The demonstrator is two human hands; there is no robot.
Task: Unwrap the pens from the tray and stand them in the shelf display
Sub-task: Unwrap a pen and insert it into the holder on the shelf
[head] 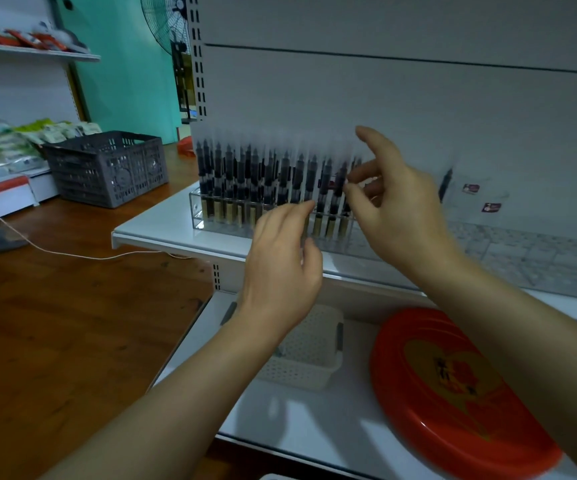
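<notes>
Head view, shelving unit (384,98) with white back panel, two shelf boards visible. Upper shelf board (162,223): clear acrylic display (198,216) along its front edge, left half packed with upright dark pens (242,174), right half showing vacant cells (522,251). Lower shelf board (301,417): red tray (453,386) near the right edge, no wrapped pens discernible on its visible surface; white perforated basket (311,351) just beside it, toward the left. Grey crate (107,168) on the wooden floor, well apart, left of the unit.

Right hand (394,202) raised at the right end of the filled rows, thumb and fingertips pinched on one pen (339,178), index finger lifted free. Left hand (283,258) just below, fingers curled with tips at the display's front wall; whether anything sits inside that curl, wrapper or otherwise, cannot be told.

Judged step: seating a pen into the next free cell. Risks from here: brushing neighbouring pens with the knuckles and tipping a row; missing the narrow cell and dropping the pen behind the display or off the front edge; pushing the light acrylic display sideways on the smooth board. Two loose labelled wrappers (470,188) against the back panel, near the right end.
</notes>
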